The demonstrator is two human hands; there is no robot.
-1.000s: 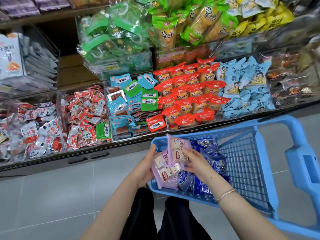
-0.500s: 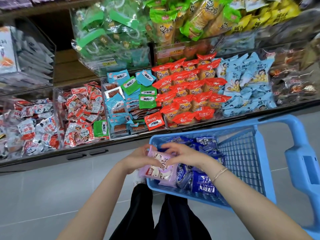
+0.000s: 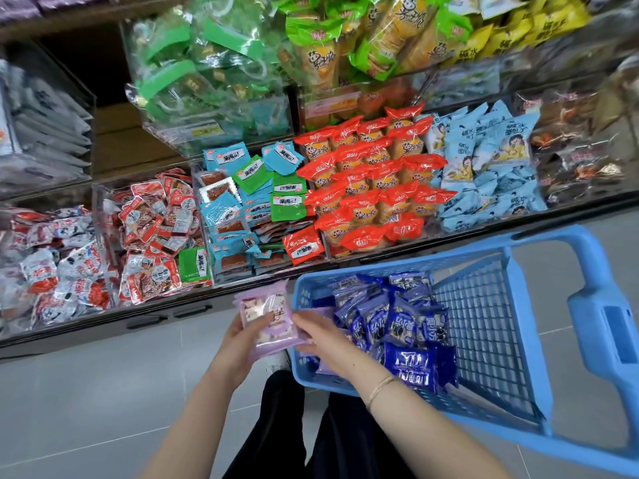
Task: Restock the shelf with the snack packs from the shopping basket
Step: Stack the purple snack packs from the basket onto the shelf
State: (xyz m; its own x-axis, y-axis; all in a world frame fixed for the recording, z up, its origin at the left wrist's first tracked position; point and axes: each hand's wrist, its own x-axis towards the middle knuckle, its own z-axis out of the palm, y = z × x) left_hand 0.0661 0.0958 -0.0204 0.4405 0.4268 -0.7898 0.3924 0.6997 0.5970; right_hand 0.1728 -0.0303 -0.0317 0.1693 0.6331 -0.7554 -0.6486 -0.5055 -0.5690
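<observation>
Lilac snack packs (image 3: pixel 268 307): a small stack of translucent, crimp-edged wrappers with pale contents. The left hand (image 3: pixel 242 344) grips the stack, thumb across its top face. The right hand (image 3: pixel 325 340) meets its right edge; whether it pinches cannot be told. The blue basket (image 3: pixel 397 268) rim stands just right of the grip, the shelf (image 3: pixel 166 311) edge ahead, and open floor (image 3: pixel 103 392) to the left.

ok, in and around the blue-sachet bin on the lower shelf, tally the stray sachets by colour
Green sachets: 4, three among the blue sachets, one lower left beside the red-and-white packs
Orange-red sachets: 1, at the bin's front right
Total: 5 visible; any buried ones are hidden
Not counted: purple packs in the left hand, number unclear
</observation>
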